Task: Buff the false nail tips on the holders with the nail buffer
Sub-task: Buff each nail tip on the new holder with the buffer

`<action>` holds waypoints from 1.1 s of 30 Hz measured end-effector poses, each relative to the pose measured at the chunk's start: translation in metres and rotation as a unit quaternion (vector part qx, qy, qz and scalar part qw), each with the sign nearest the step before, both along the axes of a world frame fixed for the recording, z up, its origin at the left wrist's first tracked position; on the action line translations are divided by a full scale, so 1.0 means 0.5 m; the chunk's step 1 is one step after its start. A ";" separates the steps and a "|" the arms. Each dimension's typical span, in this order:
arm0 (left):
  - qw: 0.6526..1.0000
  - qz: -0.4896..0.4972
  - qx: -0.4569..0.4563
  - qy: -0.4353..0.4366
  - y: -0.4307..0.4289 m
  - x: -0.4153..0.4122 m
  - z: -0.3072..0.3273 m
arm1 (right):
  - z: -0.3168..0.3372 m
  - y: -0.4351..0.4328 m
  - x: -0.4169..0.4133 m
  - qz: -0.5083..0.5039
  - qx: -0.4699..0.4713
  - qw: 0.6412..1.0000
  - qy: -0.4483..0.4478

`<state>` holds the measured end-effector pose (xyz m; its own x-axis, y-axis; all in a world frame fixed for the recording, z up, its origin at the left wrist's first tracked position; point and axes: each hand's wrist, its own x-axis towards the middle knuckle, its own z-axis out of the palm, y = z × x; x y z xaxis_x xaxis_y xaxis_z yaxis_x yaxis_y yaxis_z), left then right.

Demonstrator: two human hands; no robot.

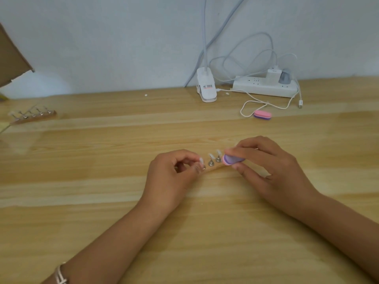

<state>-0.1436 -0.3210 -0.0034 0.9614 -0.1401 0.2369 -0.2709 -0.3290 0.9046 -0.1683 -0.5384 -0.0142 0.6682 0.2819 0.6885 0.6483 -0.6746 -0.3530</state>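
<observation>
We're looking down on the table [102, 201] and both hands are in at the middle. The right hand [272, 167] has the buffer [232, 159]: thumb underneath, fingers curled over the top, a firm hold, with the purple and pink end poking out to the left. That end sits right at the row of holders [211, 162], small metal cones standing in a line, each with one of the pale tips [210, 155] angled up from it. Whether the buffer touches the nearest tip we cannot tell, it is all a bit blurred there. Over to the left hand [172, 175]: fingers curled in, thumb and forefinger pinching the end holder [203, 167], its tip showing just above the fingertips.

Further back on the right we have a second buffer [263, 115], pink over purple, lying flat against a loop of white cable [246, 105]. Behind it a power strip [264, 88] sits along the wall, and a white lamp clip [206, 89] stands near it. Far left, well apart from the hands, another rack [32, 115] carries its own row of tips. A piece of cardboard [12, 58] leans in at the left edge, and there is a bracelet [60, 273] on the left wrist
</observation>
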 end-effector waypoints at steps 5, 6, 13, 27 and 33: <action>0.997 0.021 0.066 -0.038 0.000 0.008 -0.001 | -0.001 0.001 0.001 0.000 -0.006 1.000 -0.005; 0.995 0.026 0.083 -0.049 0.001 0.009 -0.002 | -0.001 0.002 0.001 0.000 -0.007 1.000 -0.004; 0.968 0.021 0.239 -0.078 -0.004 -0.005 0.007 | 0.001 0.002 -0.001 -0.011 -0.006 1.000 -0.002; 0.959 0.014 0.269 -0.089 0.030 -0.008 0.007 | 0.004 0.006 -0.013 -0.014 0.009 1.000 0.010; 0.955 0.022 0.261 -0.138 0.025 -0.007 0.013 | 0.009 0.006 -0.008 -0.004 0.061 0.997 0.042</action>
<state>-0.1471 -0.3086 0.0033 0.8800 -0.2691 0.3915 -0.4508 -0.7327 0.5098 -0.1724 -0.5352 -0.0097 0.7272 0.1940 0.6584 0.6072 -0.6292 -0.4852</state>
